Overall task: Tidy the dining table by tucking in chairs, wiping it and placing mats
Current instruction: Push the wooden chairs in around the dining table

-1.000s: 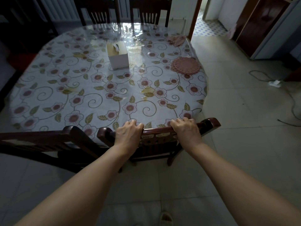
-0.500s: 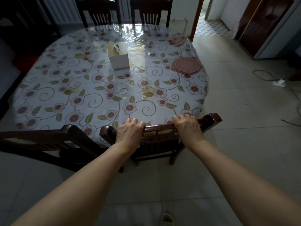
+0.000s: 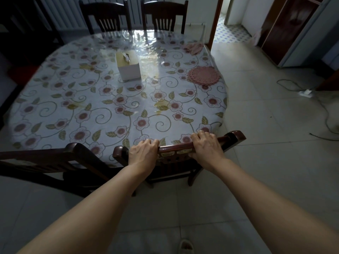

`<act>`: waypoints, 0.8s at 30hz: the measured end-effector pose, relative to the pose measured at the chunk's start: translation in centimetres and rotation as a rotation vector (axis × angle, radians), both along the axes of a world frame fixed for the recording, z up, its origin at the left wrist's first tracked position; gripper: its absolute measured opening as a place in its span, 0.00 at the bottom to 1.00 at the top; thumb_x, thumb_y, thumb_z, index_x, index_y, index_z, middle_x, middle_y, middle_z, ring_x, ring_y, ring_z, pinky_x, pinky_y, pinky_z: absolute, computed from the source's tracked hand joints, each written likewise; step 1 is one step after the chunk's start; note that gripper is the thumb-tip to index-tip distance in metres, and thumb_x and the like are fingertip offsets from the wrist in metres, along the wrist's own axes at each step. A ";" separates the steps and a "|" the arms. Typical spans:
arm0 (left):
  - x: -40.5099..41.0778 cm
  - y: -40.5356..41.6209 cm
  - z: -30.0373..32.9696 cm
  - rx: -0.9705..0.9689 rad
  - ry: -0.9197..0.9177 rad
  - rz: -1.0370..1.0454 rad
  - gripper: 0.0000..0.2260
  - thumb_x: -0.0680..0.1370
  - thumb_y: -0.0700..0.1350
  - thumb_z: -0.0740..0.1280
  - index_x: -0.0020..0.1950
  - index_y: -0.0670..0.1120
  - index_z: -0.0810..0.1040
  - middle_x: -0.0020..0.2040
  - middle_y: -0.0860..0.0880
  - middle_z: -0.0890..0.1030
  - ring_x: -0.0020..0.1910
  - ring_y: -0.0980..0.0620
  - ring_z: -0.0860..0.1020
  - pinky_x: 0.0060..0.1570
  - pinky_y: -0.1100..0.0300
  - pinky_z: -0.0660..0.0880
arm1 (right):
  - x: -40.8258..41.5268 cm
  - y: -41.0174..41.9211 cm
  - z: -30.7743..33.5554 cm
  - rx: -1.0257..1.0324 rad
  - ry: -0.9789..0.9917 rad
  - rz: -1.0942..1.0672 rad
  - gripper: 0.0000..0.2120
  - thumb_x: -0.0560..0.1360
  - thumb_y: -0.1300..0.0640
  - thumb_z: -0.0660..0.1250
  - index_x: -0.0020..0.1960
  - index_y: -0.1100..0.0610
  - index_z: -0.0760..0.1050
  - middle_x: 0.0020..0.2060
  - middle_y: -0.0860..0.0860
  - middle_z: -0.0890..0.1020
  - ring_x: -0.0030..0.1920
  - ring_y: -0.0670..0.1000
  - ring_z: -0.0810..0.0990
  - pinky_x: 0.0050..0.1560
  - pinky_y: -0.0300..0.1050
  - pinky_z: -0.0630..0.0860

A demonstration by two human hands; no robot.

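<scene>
A tissue box, upper centre of the table, shows a tissue poking from its slot. Right of it lies a round pink mat; a pink cloth sits at the far edge. At lower centre, the left hand and right hand both grip the chair top rail against the table's near edge. Another chair stands lower left.

Two bare forearms reach in from the bottom corners of the view, with no sleeve reaching as far as the wrist or forearm. The left hand and the right hand wear no gloves, rings, watch or bracelet. At the bottom edge, the toe of a light-coloured slipper shows between the arms.
</scene>
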State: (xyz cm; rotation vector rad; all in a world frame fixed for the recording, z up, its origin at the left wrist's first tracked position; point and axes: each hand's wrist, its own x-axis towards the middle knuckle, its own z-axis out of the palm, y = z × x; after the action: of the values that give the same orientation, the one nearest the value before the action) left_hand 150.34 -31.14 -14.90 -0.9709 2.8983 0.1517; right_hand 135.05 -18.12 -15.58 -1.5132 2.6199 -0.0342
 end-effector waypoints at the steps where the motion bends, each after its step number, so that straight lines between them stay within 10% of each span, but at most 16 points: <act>1: 0.1 -0.1 0.3 0.018 0.002 -0.008 0.12 0.78 0.46 0.62 0.61 0.49 0.69 0.56 0.48 0.76 0.55 0.47 0.75 0.45 0.56 0.65 | 0.1 0.2 0.1 0.014 -0.018 -0.004 0.27 0.73 0.46 0.67 0.67 0.56 0.64 0.64 0.56 0.70 0.65 0.57 0.67 0.69 0.53 0.59; 13: -0.7 0.6 4.8 0.248 0.060 -0.080 0.26 0.78 0.61 0.54 0.73 0.51 0.60 0.69 0.47 0.71 0.68 0.46 0.68 0.67 0.47 0.61 | 1.2 1.9 5.3 0.006 -0.138 -0.139 0.39 0.74 0.41 0.64 0.77 0.55 0.51 0.74 0.56 0.58 0.75 0.56 0.55 0.75 0.52 0.51; 24: -10.2 6.2 7.1 0.301 0.006 -0.031 0.26 0.79 0.58 0.55 0.74 0.49 0.58 0.72 0.45 0.68 0.69 0.44 0.67 0.64 0.47 0.64 | -6.9 5.6 7.9 -0.042 -0.220 -0.124 0.41 0.74 0.40 0.63 0.78 0.52 0.46 0.77 0.55 0.52 0.77 0.54 0.49 0.75 0.53 0.47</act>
State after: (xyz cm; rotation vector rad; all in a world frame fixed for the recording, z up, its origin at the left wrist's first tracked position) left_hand 140.17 -24.96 -7.78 -0.8718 2.7812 0.5699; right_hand 128.17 -12.55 -7.72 -1.2749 2.5457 -0.2535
